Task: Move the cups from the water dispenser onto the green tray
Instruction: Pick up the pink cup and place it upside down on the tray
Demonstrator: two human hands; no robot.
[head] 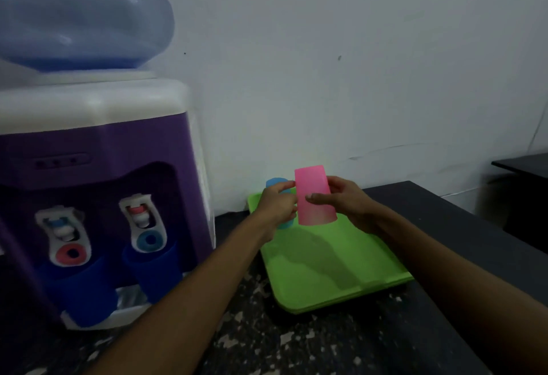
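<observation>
A purple and white water dispenser (98,185) stands at the left, with two dark blue cups (80,291) (155,274) under its taps. The green tray (332,280) lies on the counter to its right. Over the tray's far end, my right hand (345,202) holds a pink cup (315,197) upside down. My left hand (277,205) grips a light blue cup (277,183), also upside down, right beside the pink one. Most of the light blue cup is hidden behind my left hand.
A large blue water bottle (83,13) sits on top of the dispenser. The dark speckled counter (296,342) runs to a white wall behind. A second dark table (525,167) stands at the far right.
</observation>
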